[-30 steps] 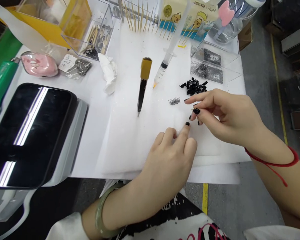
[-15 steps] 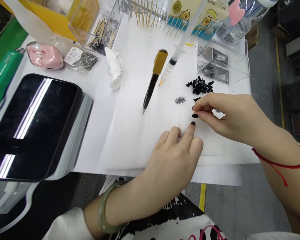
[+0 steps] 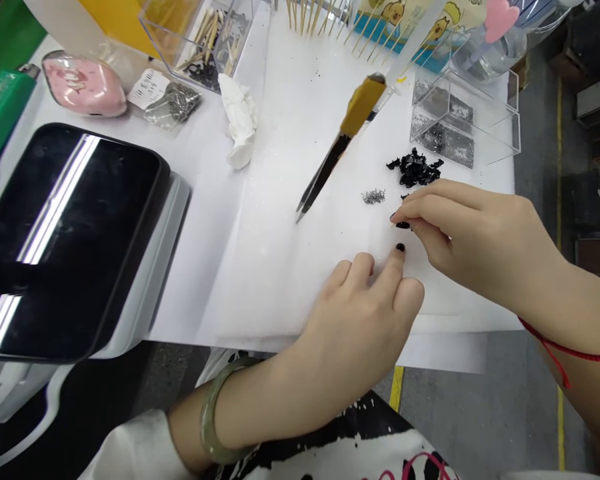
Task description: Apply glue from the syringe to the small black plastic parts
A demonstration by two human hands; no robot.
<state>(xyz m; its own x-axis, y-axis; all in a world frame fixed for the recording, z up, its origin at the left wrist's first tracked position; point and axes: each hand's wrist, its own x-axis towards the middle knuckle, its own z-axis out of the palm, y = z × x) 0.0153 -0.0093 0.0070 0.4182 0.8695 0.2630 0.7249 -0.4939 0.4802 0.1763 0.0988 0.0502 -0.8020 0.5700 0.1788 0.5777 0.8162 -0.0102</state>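
My left hand (image 3: 363,327) lies low over the white pad (image 3: 260,267), index finger stretched out and the other fingers bent. Its index fingertip, dark at the end, is just below my right fingertips. My right hand (image 3: 460,230) is closed in a pinch, thumb against fingers. A thin pale sliver shows at the pinch, too small to name. Just above it is a heap of shiny black pieces (image 3: 414,168), with a small pile of tiny grey bits (image 3: 373,196) to the left. Tweezers (image 3: 330,160) with a yellow-wrapped end rise tip-down from the pad, leaning right.
Clear plastic boxes (image 3: 495,137) and thin wooden sticks (image 3: 305,20) line the far side. A syringe is partly hidden behind the tweezers. Crumpled white tissue (image 3: 240,123), a small bag (image 3: 173,107), a pink case (image 3: 83,83) and a black-topped device (image 3: 75,240) lie left.
The view has shifted, so most things sit further right. The tweezers' yellow end now overlaps the syringe. My right hand keeps its pinch and my left index finger stays stretched out.
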